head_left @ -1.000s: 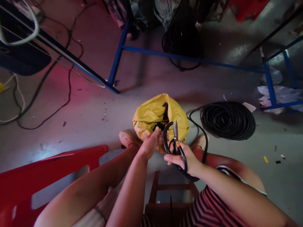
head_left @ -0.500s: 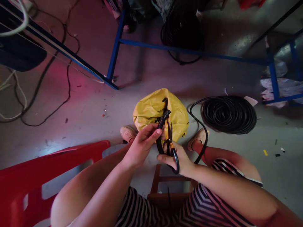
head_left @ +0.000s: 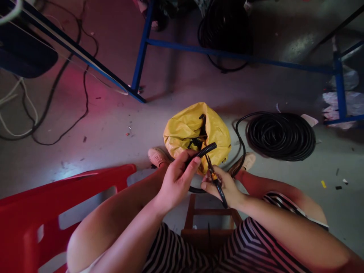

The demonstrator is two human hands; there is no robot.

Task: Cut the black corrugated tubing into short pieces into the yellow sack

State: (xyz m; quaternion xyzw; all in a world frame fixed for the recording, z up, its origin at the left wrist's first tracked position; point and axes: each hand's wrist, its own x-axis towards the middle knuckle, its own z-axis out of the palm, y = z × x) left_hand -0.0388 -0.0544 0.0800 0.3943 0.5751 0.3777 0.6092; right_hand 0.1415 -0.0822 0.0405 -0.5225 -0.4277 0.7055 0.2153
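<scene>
My left hand (head_left: 182, 172) pinches a black ribbed hose (head_left: 207, 149) between thumb and fingers, its free end pointing up to the right. In my right hand (head_left: 224, 185) is a pair of scissors (head_left: 214, 176) with black handles and an orange pivot area. The blade tips are just below the hose end; whether they touch it I cannot tell. Beneath both hands stands a yellow bag (head_left: 217, 125) on the floor, with dark pieces inside its mouth. From the hands the hose loops down and runs to a black coil (head_left: 281, 135) on the right; part of it is hidden.
A red plastic chair (head_left: 71, 197) is close on my left. Blue metal frame bars (head_left: 182, 46) cross ahead, with another dark coil (head_left: 227, 30) behind them. Loose cables (head_left: 85, 87) lie at left. A wooden stool (head_left: 204, 212) is between my legs.
The hose end has swung from steep to more level, pointing right. My right hand has turned slightly, tilting the scissors, whose tips now sit just under the hose. The view has shifted a little.
</scene>
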